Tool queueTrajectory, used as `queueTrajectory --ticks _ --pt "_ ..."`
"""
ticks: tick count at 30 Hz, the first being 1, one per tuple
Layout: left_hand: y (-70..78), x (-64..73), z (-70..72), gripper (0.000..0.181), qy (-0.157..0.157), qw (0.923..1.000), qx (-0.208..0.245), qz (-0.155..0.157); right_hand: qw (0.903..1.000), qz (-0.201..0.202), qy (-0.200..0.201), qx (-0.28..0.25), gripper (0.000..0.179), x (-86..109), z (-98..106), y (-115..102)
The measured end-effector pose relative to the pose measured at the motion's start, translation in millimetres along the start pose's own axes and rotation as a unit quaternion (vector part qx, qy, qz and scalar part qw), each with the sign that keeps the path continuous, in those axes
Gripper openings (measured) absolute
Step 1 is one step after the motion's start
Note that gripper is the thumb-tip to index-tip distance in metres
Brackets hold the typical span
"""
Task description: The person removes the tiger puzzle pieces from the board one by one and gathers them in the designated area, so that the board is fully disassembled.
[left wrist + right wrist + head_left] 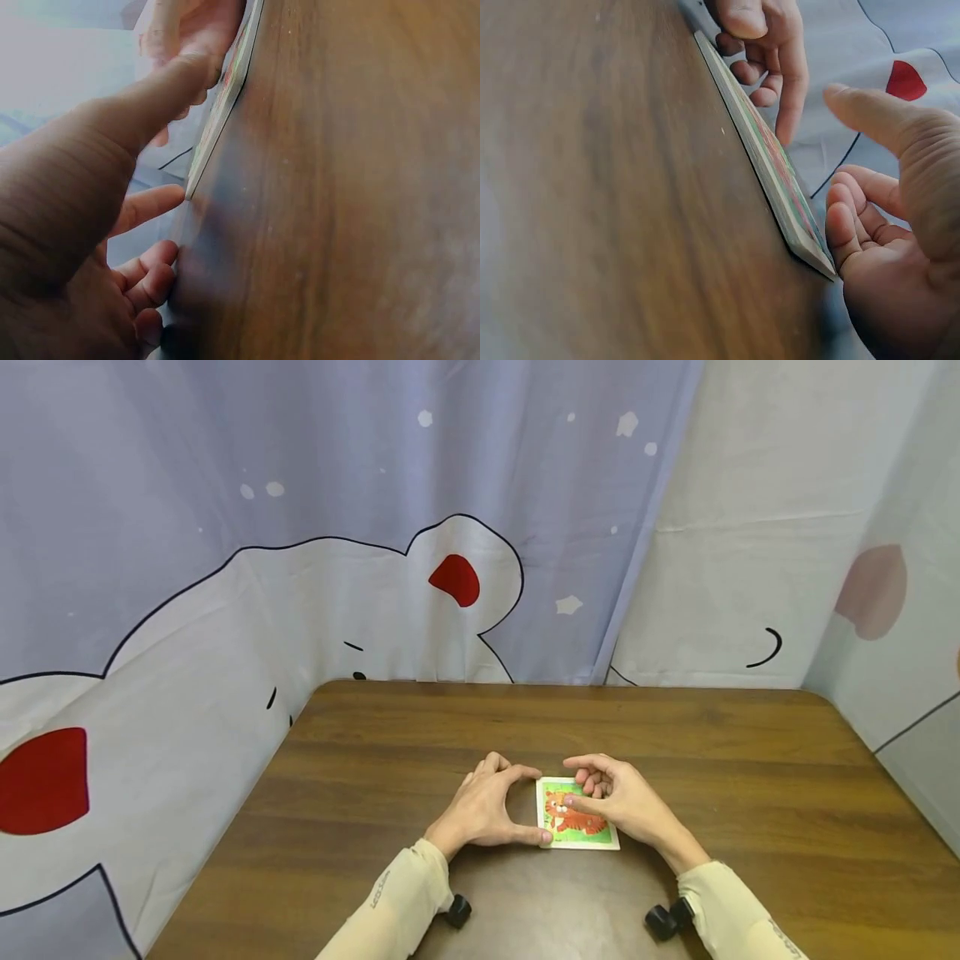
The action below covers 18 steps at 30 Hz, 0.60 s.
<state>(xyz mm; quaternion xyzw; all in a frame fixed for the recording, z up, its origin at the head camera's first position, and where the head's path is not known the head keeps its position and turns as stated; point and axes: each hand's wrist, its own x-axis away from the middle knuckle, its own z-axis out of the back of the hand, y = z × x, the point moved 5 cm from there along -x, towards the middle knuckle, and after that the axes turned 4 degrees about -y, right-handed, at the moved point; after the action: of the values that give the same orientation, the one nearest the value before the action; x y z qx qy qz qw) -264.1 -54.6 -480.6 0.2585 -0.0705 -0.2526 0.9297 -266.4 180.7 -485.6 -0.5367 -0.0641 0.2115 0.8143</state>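
Observation:
A small, flat, square tiger puzzle (579, 832) with a white border and green ground lies on the table. My left hand (486, 808) spans its left side, thumb at the near corner and index finger at the far one. In the left wrist view the index fingertip meets a corner of the puzzle (223, 112). My right hand (630, 803) hovers over the puzzle's right part, thumb and index finger apart, holding nothing. The right wrist view shows the puzzle's thick layered edge (761, 176), with the right hand's other fingers loosely bent beside its near corner.
The brown wooden table (390, 727) stretches around the hands. Behind it and at both sides hang printed curtains (337, 610). A black wrist device (457, 911) sits under the left sleeve, another (662, 923) by the right sleeve.

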Motion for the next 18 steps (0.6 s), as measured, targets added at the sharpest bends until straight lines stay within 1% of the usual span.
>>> queueTrajectory --ticks 4,11,18 --pt "0.1 -0.4 -1.0 0.096 -0.004 1.0000 -0.005 0.000 0.9998 0.003 0.002 0.020 0.053 0.1 -2.5 -0.4" --pt "0.7 -1.0 -1.0 0.096 -0.003 1.0000 -0.003 -0.003 0.9965 0.000 0.011 0.083 0.050 -2.2 -7.2 -1.4" --pt "-0.7 -0.2 -1.3 0.095 -0.007 1.0000 0.003 0.000 0.9915 0.016 0.022 0.127 0.048 -2.6 -12.4 -2.1"
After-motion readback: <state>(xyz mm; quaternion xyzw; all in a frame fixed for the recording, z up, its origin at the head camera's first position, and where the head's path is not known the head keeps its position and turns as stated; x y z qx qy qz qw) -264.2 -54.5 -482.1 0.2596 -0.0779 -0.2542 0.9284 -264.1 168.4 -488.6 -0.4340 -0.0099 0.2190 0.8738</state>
